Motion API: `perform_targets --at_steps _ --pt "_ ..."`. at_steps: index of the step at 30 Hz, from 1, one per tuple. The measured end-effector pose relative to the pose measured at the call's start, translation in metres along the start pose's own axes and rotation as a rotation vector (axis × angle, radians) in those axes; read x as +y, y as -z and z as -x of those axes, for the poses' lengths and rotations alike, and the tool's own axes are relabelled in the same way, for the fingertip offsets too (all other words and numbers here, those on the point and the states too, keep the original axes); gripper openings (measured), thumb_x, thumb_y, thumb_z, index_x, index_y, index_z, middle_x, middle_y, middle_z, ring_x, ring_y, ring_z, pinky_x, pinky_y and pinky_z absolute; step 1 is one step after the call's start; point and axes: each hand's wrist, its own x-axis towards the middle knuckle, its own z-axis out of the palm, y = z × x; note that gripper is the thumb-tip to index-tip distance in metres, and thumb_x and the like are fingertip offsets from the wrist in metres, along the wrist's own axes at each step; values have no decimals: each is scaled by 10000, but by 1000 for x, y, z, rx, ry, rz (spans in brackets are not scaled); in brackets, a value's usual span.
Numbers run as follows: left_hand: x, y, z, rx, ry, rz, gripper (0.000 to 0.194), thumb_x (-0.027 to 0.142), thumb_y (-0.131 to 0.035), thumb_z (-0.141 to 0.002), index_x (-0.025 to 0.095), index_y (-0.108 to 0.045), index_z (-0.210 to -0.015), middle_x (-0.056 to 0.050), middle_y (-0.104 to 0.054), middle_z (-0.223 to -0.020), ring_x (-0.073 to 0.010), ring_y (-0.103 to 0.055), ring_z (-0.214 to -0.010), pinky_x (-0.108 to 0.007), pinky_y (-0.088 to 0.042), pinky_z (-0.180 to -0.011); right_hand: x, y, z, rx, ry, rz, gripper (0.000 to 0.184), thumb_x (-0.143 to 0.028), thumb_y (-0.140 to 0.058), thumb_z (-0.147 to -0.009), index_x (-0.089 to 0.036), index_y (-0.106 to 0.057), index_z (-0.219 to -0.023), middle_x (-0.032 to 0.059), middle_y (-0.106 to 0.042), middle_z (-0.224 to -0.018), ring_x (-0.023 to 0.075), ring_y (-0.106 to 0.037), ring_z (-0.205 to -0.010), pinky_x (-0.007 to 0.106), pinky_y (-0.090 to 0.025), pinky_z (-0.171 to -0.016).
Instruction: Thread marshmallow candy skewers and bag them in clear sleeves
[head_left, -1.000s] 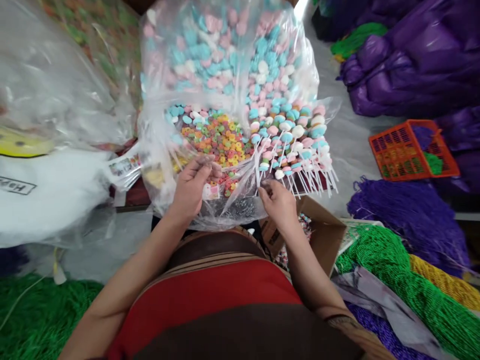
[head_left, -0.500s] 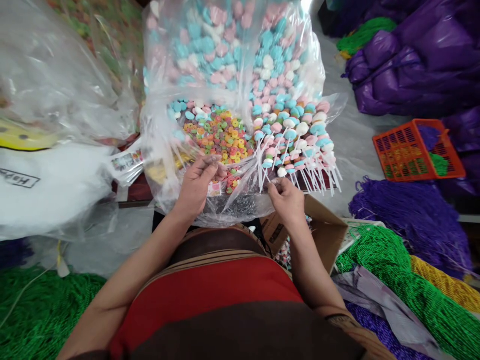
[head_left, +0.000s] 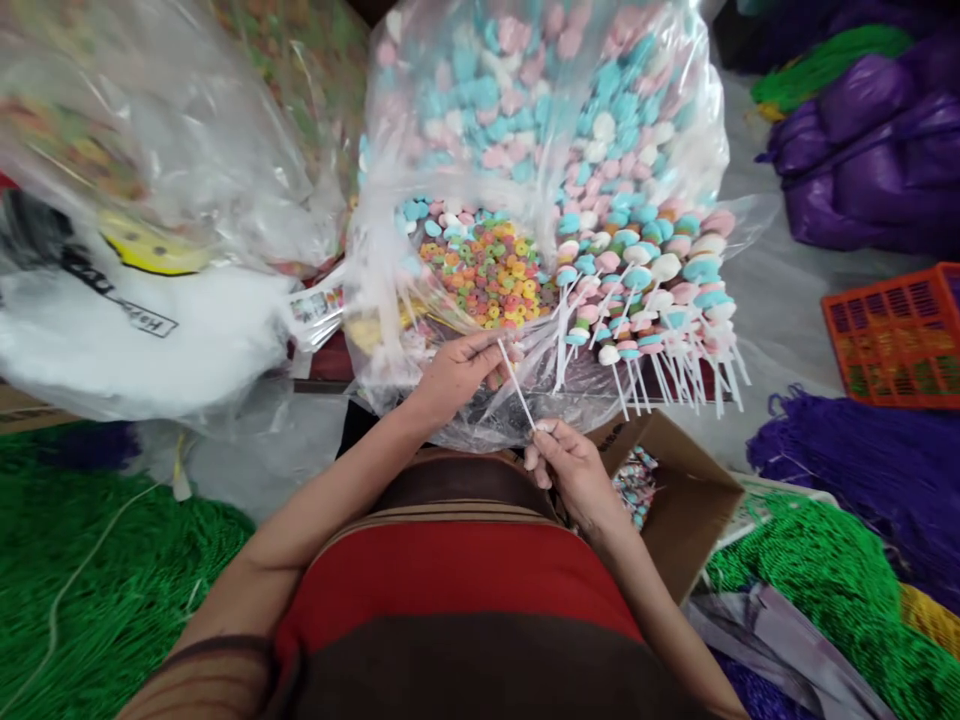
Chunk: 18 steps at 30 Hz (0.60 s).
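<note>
My right hand (head_left: 568, 462) is closed on the lower end of a thin white stick (head_left: 517, 386). That stick slants up and leftward, and its upper tip is at the fingertips of my left hand (head_left: 459, 374). The left fingers are pinched together; what lies between them is too small to make out. Just beyond the left hand, colourful gummy rings (head_left: 491, 275) lie in an open clear plastic bag (head_left: 381, 290). To the right is a pile of marshmallow candy skewers (head_left: 652, 280), pink, blue and white, with their white sticks pointing toward me.
A large clear bag of marshmallows (head_left: 540, 90) stands behind. At left sits a white printed bag (head_left: 142, 330). An open cardboard box (head_left: 694, 500) with candy pieces is below right. Around lie green cords (head_left: 97, 560), purple cords (head_left: 862, 490) and an orange crate (head_left: 892, 335).
My right hand has drawn back from the skewer sticks toward me and now shows a white stick. Both hands are closer together. The view has shifted, so the surroundings sit further right.
</note>
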Motion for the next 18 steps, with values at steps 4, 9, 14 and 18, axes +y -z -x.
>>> perform_targets --at_steps 4,9,14,18 --pt "7 1 5 -24 -47 30 229 358 -732 -850 186 -821 -973 -23 -764 -785 -83 -575 -570 -224 -470 -565 -2 -2 -5 -3 17 13 440 -575 -822 -772 -221 -602 -910 -60 -641 -563 80 -442 -387 214 -332 -393" --pt "13 0 10 -35 -55 37 224 305 -684 -851 193 -824 -986 -32 -773 -841 -96 -590 -622 -244 -492 -616 0 -5 -8 13 23 -3 454 -586 -824 -759 -215 -600 -895 -64 -638 -553 73 -435 -371 207 -322 -387" --pt "15 2 9 -43 -42 5 214 342 -683 -873 182 -810 -935 -23 -711 -748 -111 -583 -636 -261 -485 -640 2 -9 -9 -17 9 -10 432 -589 -791 -792 -216 -596 -891 -66 -636 -559 75 -445 -371 208 -325 -389" --pt "12 2 7 -29 -46 24 220 385 -732 -868 172 -777 -903 -13 -687 -712 -105 -578 -610 -250 -473 -605 3 -8 -10 -30 2 1 427 -593 -780 -804 -217 -598 -891 -65 -628 -557 76 -444 -369 207 -329 -384"
